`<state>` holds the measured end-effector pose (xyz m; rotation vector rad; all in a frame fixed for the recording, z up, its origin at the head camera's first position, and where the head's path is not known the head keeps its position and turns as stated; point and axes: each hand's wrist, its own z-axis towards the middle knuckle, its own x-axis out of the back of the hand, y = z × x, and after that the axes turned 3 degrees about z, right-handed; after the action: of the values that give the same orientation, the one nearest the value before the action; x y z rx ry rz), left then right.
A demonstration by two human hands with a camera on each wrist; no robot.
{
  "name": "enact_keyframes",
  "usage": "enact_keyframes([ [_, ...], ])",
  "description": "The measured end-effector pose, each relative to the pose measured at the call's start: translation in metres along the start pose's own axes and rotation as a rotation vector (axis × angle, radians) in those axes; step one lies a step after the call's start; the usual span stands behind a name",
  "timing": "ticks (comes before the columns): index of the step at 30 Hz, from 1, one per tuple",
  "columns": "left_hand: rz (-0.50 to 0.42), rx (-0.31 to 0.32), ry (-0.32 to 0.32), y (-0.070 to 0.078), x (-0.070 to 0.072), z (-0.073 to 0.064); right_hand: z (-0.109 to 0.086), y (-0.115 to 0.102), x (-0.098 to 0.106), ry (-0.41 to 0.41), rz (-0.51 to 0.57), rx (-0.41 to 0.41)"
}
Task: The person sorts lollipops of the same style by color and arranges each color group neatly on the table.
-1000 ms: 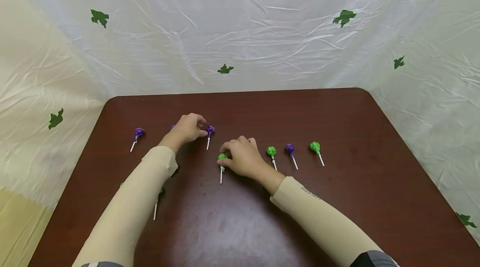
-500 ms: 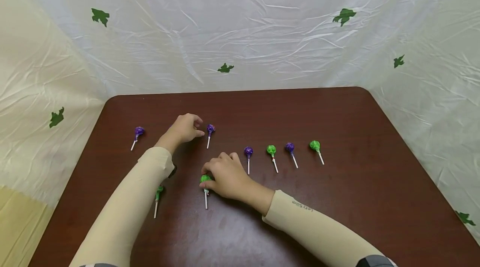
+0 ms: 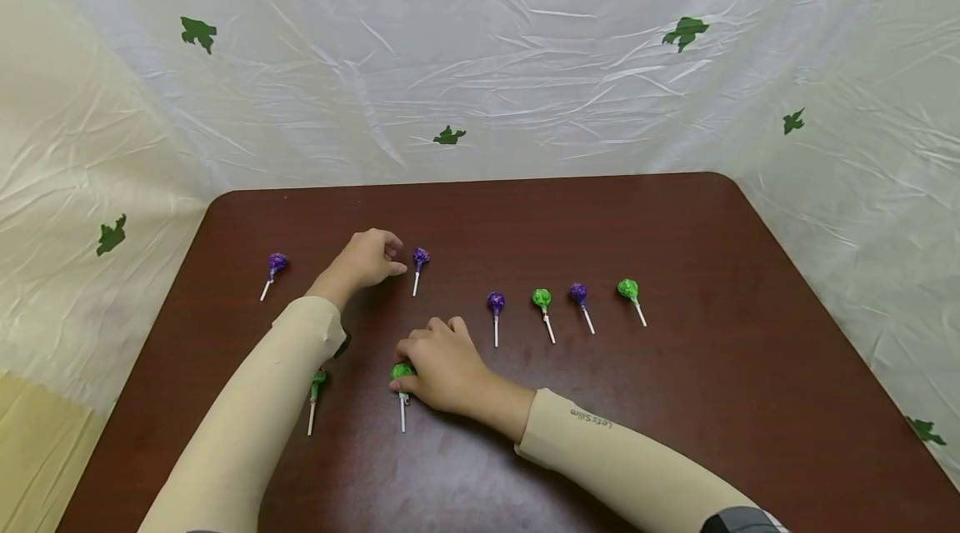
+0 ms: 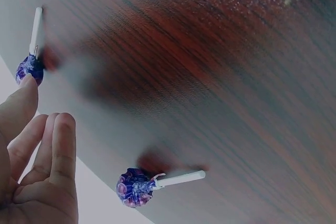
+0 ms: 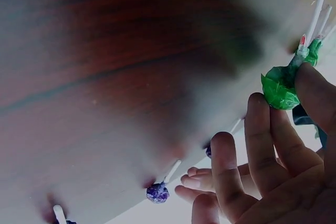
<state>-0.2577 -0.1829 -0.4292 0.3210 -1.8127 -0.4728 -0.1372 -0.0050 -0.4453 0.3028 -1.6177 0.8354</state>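
My right hand point(image 3: 448, 366) pinches a green-wrapped lollipop point(image 3: 402, 371) by its head between thumb and fingers, the white stick pointing toward me. In the right wrist view the thumb presses the green lollipop point(image 5: 281, 87) against the fingertips. Farther back, my left hand point(image 3: 366, 256) holds nothing, its fingers loosely bent just left of a purple lollipop point(image 3: 421, 256). The left wrist view has the thumb overlapping one purple lollipop point(image 4: 30, 70), with another purple lollipop point(image 4: 135, 187) beyond the fingers; the head view hides that one behind the left hand.
Right of centre lie a purple lollipop point(image 3: 496, 301), a green lollipop point(image 3: 541, 298), another purple one and another green one in a row. One purple lollipop point(image 3: 277, 262) lies at far left. A green lollipop point(image 3: 318, 381) lies beside the left forearm on the brown table point(image 3: 675, 433).
My right hand has carried the green lollipop toward me and to the left, uncovering a purple lollipop in the row. The left hand has drawn slightly left, away from its purple lollipop.
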Motion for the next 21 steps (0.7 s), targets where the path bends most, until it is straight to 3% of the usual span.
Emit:
enact_keyframes([
  [21,-0.014,-0.006,0.007,-0.0048,-0.0004,-0.0025,0.0023,0.0029,0.0009,-0.008,-0.002,-0.019],
])
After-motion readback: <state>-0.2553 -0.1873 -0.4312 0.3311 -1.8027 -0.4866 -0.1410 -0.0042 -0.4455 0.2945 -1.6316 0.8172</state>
